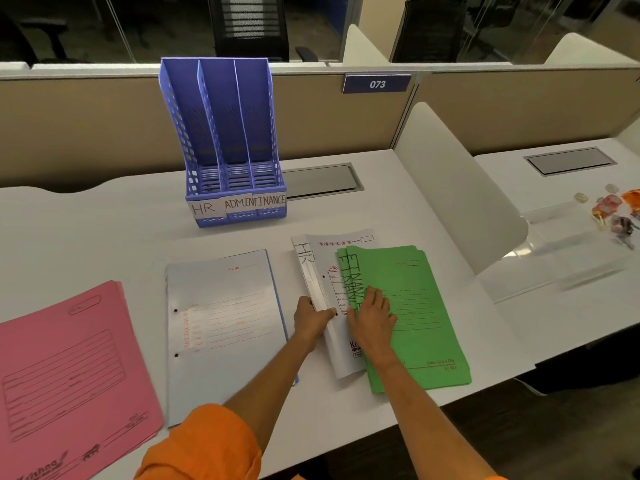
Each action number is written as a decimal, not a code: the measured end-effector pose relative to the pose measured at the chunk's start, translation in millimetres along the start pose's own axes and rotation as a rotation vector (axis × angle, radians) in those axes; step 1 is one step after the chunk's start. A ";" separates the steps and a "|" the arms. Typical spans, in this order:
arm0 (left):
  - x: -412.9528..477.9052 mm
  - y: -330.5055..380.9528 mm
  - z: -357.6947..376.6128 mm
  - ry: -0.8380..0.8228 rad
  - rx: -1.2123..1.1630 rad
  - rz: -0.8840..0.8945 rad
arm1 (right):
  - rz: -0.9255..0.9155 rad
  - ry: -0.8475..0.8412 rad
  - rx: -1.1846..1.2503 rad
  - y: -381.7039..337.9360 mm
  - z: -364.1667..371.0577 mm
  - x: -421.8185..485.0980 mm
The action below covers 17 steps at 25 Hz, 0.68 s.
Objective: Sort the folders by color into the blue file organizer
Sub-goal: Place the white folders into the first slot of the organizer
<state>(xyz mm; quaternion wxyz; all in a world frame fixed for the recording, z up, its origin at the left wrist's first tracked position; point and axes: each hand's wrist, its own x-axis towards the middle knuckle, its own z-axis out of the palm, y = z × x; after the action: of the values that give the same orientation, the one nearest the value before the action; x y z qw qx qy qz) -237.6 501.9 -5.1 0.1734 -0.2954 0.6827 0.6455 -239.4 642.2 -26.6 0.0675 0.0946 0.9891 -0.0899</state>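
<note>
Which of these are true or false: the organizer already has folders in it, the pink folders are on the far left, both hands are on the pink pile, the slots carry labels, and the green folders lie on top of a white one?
1. The blue file organizer already holds folders. False: all three slots look empty.
2. The pink folders lie at the far left of the desk. True.
3. Both hands are on the pink pile. False: the left hand grips the edge of the white folder, and the right hand presses flat on the green folders.
4. The slots carry labels reading HR, ADMIN and FINANCE. True.
5. The green folders overlap the white folder. True.
</note>
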 end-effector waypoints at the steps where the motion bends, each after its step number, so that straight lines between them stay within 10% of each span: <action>1: -0.7 0.0 -0.9 0.000 0.011 0.017 | -0.004 0.001 -0.007 -1.0 0.2 -0.6; 17: -12.9 -6.3 -99.3 0.023 -0.097 0.098 | 0.060 0.000 -0.117 -10.8 5.1 7.1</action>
<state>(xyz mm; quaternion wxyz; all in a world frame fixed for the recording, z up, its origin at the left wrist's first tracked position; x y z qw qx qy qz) -209.4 406.5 8.6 0.1190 -0.2771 0.6662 0.6821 -247.9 632.1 -30.8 0.0757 0.1202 0.9894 -0.0297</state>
